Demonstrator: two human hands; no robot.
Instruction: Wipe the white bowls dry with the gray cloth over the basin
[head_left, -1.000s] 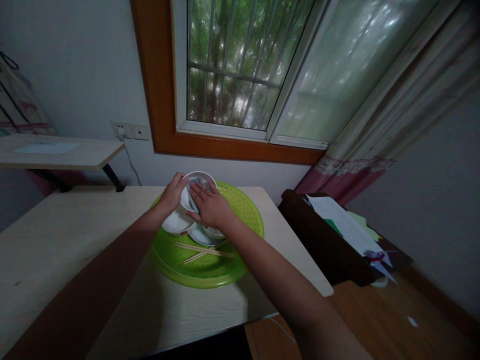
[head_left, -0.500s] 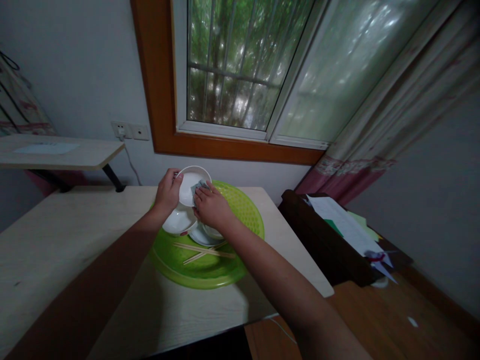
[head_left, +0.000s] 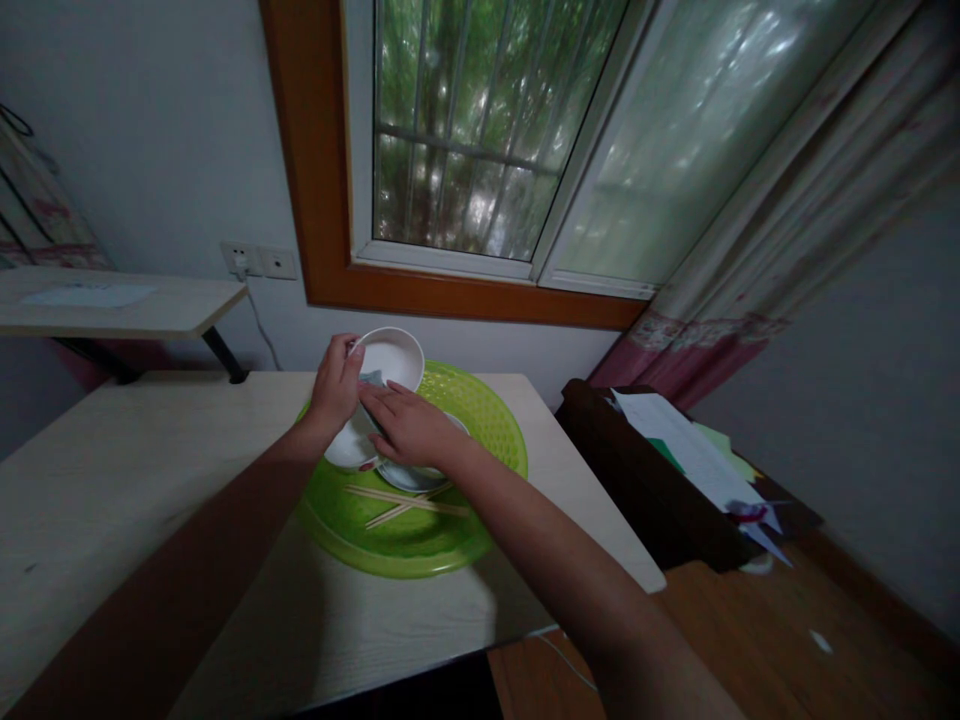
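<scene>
My left hand (head_left: 337, 380) grips a white bowl (head_left: 394, 355) by its left side, tilted with its inside towards me. A grey-blue cloth (head_left: 370, 378) lies under the fingers of my right hand (head_left: 411, 425), pressed at the bowl's lower rim; most of the cloth is hidden. Below, a second white bowl (head_left: 346, 447) sits in a round green plastic basket (head_left: 405, 567), partly covered by my right hand. Beside it are a white plate (head_left: 405, 478) and another bowl, mostly hidden. Pale chopsticks (head_left: 405, 500) lie crossed at the front of the basket.
The basket stands on a pale wooden table (head_left: 247, 480). At the left is a raised shelf (head_left: 172, 305) on black legs. Papers (head_left: 690, 450) lie on a dark cabinet at the right. Behind the table are a wall socket (head_left: 241, 258) and a barred window (head_left: 480, 130).
My right hand with the cloth has slid left and down, from the inside of the held bowl to its lower rim. My left hand stays almost in place.
</scene>
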